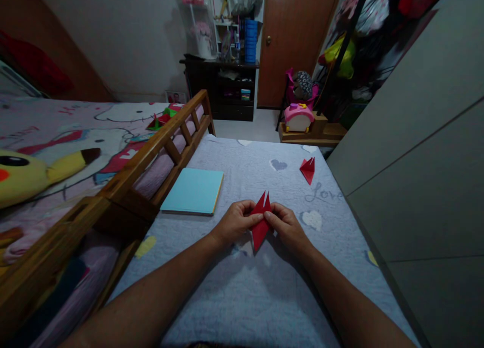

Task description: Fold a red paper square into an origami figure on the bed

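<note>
A folded red paper point(260, 233) is held over the bed between both hands, its two narrow points upward and one wider point toward me. My left hand point(238, 221) pinches its left edge, thumb on the front. On the right edge, my right hand point(286, 225) grips it the same way, the two thumb tips close together near the middle. Another folded red paper piece point(308, 170) lies farther back on the right of the blue bedspread point(242, 159). To the left rests a square light-blue stack of paper point(194, 190).
A wooden rail point(151, 146) runs along the left side, with a second bed and a yellow plush toy point(34, 175) beyond. Grey cabinet panels point(423, 186) stand on the right. A dark cabinet point(223, 91) and a pink toy point(298, 117) are past the bed's far edge.
</note>
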A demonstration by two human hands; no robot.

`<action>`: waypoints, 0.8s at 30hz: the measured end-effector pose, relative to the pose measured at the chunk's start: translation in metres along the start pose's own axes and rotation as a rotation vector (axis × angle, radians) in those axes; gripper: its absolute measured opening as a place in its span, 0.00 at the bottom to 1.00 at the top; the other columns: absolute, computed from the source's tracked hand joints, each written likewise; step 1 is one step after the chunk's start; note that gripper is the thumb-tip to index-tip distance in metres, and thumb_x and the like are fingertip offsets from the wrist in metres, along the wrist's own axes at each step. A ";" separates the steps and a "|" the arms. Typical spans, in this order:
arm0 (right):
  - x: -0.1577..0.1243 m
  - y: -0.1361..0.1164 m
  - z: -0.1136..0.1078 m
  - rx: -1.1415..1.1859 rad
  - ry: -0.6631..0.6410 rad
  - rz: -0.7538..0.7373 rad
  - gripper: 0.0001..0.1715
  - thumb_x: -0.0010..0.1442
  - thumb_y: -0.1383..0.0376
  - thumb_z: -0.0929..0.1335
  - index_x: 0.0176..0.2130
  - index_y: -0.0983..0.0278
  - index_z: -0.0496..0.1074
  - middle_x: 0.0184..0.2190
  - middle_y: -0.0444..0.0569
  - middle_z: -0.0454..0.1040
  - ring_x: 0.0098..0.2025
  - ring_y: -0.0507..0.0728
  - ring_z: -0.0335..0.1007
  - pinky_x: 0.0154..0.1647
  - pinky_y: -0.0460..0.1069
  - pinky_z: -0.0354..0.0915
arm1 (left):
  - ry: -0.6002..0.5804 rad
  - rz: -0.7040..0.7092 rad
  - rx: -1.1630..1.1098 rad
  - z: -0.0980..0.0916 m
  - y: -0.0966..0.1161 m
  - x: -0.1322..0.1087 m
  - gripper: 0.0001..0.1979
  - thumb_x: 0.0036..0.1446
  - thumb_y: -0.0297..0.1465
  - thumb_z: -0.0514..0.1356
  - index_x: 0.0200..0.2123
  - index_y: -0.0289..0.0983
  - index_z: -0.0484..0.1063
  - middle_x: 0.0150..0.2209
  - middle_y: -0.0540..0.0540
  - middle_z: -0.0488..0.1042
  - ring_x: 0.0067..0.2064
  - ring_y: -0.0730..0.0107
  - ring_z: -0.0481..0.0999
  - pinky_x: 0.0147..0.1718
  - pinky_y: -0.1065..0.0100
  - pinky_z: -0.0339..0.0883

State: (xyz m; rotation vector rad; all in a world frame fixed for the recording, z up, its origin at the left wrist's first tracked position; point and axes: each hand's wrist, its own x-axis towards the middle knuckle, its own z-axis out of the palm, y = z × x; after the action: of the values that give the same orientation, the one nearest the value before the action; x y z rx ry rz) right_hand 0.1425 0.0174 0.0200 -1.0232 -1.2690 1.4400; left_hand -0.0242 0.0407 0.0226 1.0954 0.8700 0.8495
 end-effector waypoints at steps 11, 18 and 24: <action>0.007 0.006 -0.001 -0.488 0.200 -0.077 0.15 0.59 0.62 0.67 0.46 0.62 0.64 0.23 0.38 0.66 0.24 0.53 0.62 0.27 0.48 0.57 | 0.105 0.142 0.367 0.001 -0.002 0.000 0.20 0.55 0.28 0.60 0.51 0.40 0.63 0.25 0.57 0.70 0.25 0.74 0.69 0.26 0.74 0.58; 0.011 0.023 -0.005 -0.985 0.230 -0.143 0.19 0.56 0.68 0.67 0.48 0.64 0.65 0.30 0.45 0.70 0.35 0.58 0.65 0.40 0.53 0.60 | 0.181 0.186 1.155 0.003 -0.009 0.000 0.20 0.60 0.29 0.60 0.55 0.38 0.62 0.31 0.50 0.73 0.34 0.65 0.73 0.34 0.67 0.64; 0.010 0.023 -0.007 -1.159 0.243 -0.168 0.12 0.58 0.67 0.68 0.44 0.63 0.70 0.40 0.52 0.72 0.43 0.62 0.63 0.45 0.55 0.58 | 0.132 0.421 1.434 0.000 -0.008 -0.001 0.07 0.62 0.30 0.61 0.43 0.38 0.73 0.43 0.43 0.75 0.46 0.58 0.71 0.46 0.59 0.67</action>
State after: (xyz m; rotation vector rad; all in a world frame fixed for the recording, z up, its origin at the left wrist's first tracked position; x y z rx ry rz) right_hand 0.1444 0.0284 -0.0037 -1.6885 -1.9663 0.3199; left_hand -0.0235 0.0375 0.0156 2.5462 1.4255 0.5500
